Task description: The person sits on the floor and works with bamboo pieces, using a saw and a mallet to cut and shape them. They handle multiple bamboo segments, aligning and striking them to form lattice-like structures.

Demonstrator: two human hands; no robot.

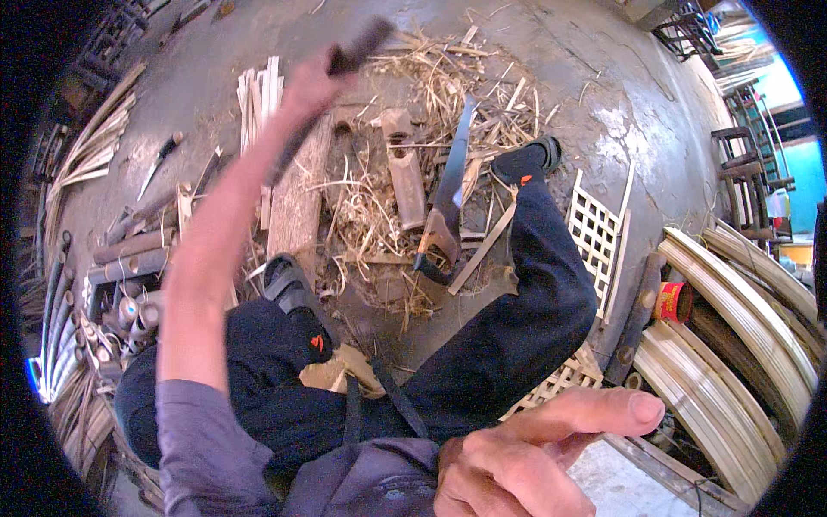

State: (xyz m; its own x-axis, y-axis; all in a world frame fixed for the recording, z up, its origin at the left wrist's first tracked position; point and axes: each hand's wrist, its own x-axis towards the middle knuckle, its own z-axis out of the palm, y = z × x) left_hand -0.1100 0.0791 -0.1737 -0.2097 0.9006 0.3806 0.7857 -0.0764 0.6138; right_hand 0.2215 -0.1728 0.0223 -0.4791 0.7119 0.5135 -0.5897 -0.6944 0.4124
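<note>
My left hand is stretched far out above the floor, smeared by motion. It is closed around a dark elongated piece, too blurred to name. My right hand is close at the lower edge, with one finger stretched to the right and the others bent. Nothing shows in it. On the floor between my feet lies a handsaw, its wooden handle toward me. Left of the saw is a brown length of split bamboo. A flat wooden board lies beneath my left forearm.
Shavings cover the floor around the saw. A knife lies at far left. Pale strips stand near the board. At right are a woven lattice, a red tin and bundled slats. Bamboo tubes lie left.
</note>
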